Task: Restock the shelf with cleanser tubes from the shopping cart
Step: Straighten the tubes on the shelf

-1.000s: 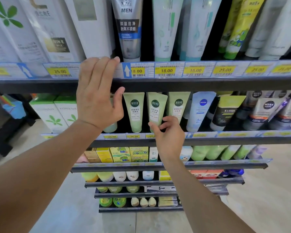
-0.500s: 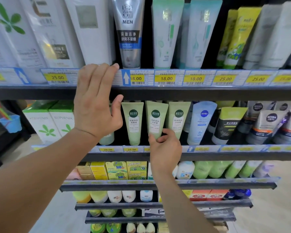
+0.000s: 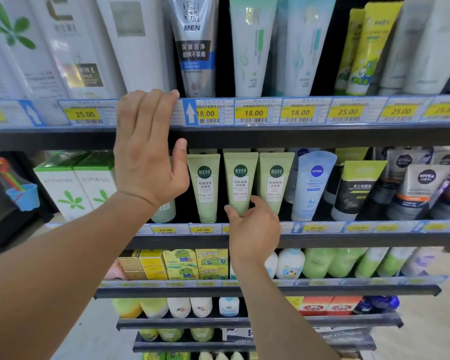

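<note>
Three pale green cleanser tubes stand cap-down side by side on the second shelf (image 3: pixel 361 240). My right hand (image 3: pixel 253 227) grips the bottom of the middle green tube (image 3: pixel 240 183) between thumb and fingers. The left green tube (image 3: pixel 205 188) and the right green tube (image 3: pixel 276 183) stand untouched beside it. My left hand (image 3: pixel 146 149) is flat with straight fingers, its fingertips resting on the price strip of the upper shelf (image 3: pixel 270 114). The shopping cart is not in view.
Tall white, grey and teal tubes line the upper shelf. Right of the green tubes stand a blue Nivea tube (image 3: pixel 312 185) and dark men's tubes. White-and-green boxes (image 3: pixel 76 188) stand at left. Lower shelves hold baby products. A blue basket (image 3: pixel 22 197) hangs at far left.
The view has drawn closer to the shelf. My right hand has risen from the shelf edge and closed round the bottom of the middle green tube. My left hand stays on the upper price strip.
</note>
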Demonstrator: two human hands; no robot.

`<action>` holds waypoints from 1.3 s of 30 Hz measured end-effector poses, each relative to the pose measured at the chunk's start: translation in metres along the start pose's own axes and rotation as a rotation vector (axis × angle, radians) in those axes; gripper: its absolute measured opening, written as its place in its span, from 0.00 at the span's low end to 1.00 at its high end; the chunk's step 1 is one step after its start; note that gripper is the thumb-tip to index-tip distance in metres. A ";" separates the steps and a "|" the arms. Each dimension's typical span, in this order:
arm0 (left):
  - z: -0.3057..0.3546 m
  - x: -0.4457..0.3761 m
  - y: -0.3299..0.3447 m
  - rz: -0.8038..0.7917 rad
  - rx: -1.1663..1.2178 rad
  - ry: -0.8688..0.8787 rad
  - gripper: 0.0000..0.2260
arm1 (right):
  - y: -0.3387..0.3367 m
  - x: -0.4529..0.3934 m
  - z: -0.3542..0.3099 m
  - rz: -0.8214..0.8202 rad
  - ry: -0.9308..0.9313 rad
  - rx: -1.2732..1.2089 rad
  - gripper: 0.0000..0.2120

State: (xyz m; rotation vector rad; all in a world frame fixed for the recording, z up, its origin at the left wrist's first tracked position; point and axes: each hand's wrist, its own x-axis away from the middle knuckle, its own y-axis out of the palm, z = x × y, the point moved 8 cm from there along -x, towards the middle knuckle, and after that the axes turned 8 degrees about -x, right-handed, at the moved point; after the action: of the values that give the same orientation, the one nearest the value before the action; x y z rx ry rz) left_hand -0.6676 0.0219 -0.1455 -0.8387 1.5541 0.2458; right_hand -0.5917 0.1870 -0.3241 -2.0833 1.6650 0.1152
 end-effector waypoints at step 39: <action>0.002 -0.001 -0.001 -0.069 0.048 -0.038 0.24 | -0.099 -0.040 0.052 0.207 0.226 -0.148 0.31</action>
State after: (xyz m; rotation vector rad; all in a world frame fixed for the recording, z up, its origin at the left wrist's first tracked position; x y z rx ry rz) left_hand -0.6659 0.0229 -0.1449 -0.8436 1.4873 0.1729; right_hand -0.4973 0.2590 -0.3258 -2.0882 2.0644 0.0735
